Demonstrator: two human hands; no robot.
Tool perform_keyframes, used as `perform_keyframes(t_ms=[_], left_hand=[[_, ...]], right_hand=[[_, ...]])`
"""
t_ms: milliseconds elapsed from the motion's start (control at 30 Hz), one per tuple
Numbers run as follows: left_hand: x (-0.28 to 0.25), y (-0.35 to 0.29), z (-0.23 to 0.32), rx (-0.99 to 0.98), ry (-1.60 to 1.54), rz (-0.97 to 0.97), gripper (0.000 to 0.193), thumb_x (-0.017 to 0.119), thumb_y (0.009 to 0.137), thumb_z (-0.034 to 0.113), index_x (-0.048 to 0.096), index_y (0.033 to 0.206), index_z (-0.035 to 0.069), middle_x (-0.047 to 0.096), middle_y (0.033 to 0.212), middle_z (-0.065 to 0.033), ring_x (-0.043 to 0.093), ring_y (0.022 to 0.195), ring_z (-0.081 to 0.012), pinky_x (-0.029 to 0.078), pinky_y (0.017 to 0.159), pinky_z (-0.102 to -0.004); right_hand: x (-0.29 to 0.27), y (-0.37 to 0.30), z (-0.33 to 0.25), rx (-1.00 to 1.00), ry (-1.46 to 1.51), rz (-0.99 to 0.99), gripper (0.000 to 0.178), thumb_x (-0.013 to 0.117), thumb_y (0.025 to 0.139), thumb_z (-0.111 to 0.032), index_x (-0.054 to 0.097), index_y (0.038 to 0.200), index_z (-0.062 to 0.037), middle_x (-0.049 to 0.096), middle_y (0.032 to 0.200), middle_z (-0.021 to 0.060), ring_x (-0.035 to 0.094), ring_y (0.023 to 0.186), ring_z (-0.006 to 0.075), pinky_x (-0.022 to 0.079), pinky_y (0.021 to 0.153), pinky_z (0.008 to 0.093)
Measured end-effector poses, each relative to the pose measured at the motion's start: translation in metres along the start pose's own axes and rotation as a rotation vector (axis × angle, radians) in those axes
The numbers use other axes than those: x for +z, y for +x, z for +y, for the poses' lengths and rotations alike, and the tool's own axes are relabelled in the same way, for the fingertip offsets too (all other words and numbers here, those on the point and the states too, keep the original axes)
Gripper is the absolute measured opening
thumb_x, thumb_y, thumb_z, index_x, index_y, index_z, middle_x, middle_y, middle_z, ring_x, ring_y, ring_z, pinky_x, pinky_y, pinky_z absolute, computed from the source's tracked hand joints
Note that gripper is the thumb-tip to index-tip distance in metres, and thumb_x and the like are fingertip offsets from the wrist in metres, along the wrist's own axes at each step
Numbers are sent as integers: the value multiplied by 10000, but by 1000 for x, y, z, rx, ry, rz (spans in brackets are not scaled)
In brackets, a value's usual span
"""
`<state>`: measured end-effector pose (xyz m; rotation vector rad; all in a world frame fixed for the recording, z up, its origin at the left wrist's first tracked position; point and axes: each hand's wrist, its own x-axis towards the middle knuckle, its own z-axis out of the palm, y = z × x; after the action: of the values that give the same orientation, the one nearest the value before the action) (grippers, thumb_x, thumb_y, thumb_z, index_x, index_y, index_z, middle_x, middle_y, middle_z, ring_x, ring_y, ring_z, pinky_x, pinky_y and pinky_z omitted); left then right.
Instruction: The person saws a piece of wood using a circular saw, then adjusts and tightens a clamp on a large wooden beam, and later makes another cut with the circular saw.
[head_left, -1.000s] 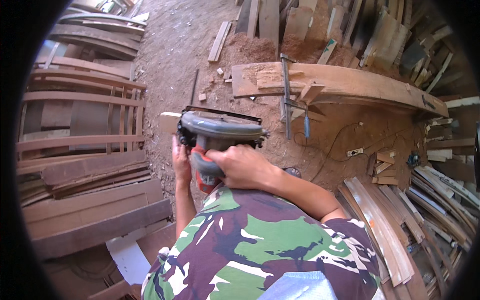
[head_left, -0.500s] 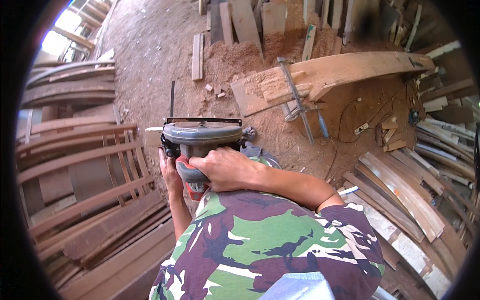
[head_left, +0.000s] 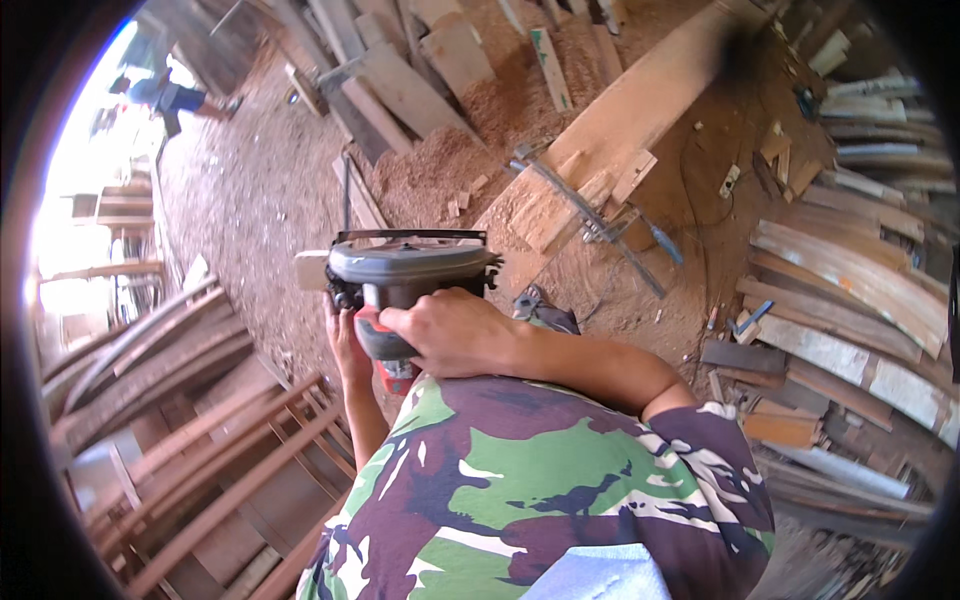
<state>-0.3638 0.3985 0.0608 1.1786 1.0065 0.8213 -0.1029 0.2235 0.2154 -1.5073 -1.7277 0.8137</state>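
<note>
A grey circular saw (head_left: 410, 265) with a red and dark grip is held in front of my body. My right hand (head_left: 460, 328) is closed around its rear handle. At the saw's lower left edge, my left hand (head_left: 343, 340) reaches up and grips it from below; the fingertips are partly hidden behind the saw. A pale wooden block (head_left: 312, 270) sticks out to the left of the saw, just above the left fingers. Ahead to the right, a long wide plank (head_left: 640, 100) lies at a slant with a metal bar clamp (head_left: 590, 215) across its near end.
Sawdust (head_left: 400, 190) and offcuts lie ahead, beside leaning boards (head_left: 400, 85). Curved planks (head_left: 850, 290) are stacked on the right. A wooden frame (head_left: 230, 460) stands at the left. A power strip (head_left: 730, 180) and cable lie beyond the clamp. Another person (head_left: 170, 95) is far left.
My view has turned to the left, so the plank and clamp appear more slanted and the other person has come into sight. Both hands keep the same hold on the saw.
</note>
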Motion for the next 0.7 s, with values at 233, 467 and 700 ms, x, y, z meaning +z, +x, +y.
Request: perform_keyframes(t_ms=[233,467,700], left_hand=[[167,113,33,16,271,-506,660,489,1059,88,231,1664,30,550,1401,-39,519,931,-65,459,800,-218],[315,174,2,-112,391,-1021,682,488,1058,67,203,1677,66,584,965,11,489,780,-74,446,711,-223],[431,220,-30,-81,643,-1611,683,518,1065,117,197,1657,0,560,953,-26,513,834,-128,474,766,-282]], right_hand=[[-27,-29,24,398,10,458,458,790,821,-186,616,1217,-35,730,864,254,725,810,446,572,771,534],[-22,-36,49,805,11,912,420,770,839,-175,627,1215,-54,726,854,230,708,782,447,564,735,532],[-29,10,79,1230,200,1301,309,766,851,-128,684,1128,-16,728,873,248,732,814,426,566,730,470]])
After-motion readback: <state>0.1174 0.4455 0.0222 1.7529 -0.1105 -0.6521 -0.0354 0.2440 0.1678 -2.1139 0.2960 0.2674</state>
